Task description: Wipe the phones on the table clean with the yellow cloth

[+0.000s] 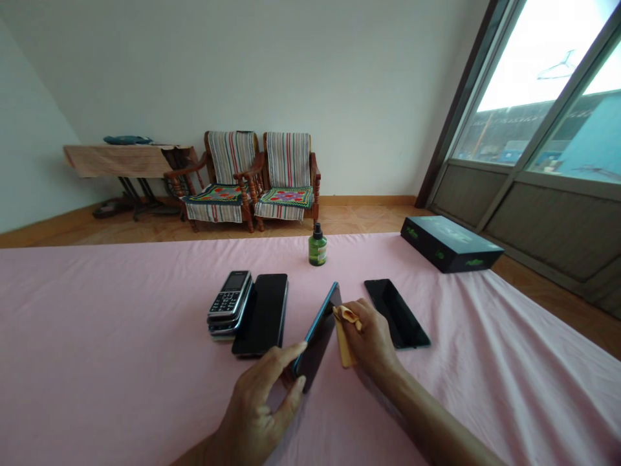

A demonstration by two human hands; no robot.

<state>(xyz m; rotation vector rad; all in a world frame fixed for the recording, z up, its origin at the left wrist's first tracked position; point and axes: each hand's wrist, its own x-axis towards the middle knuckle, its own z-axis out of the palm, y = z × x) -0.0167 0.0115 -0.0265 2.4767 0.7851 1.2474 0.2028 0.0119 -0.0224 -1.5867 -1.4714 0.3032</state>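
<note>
My left hand [262, 404] grips the near end of a blue-edged smartphone [317, 333], tilted up on its edge above the pink cloth. My right hand [371, 340] is closed on a folded yellow cloth [345, 336] pressed against the phone's dark screen. To the left lie a black smartphone [262, 314] and a small stack of keypad phones [230, 301]. Another dark smartphone [396, 312] lies flat just right of my right hand.
A green spray bottle [317, 246] stands behind the phones. A dark box with green lettering [450, 243] sits at the table's far right corner. The pink tablecloth [97, 336] covers the table. Two striped wooden chairs [257, 178] and a side table [121, 162] stand by the far wall.
</note>
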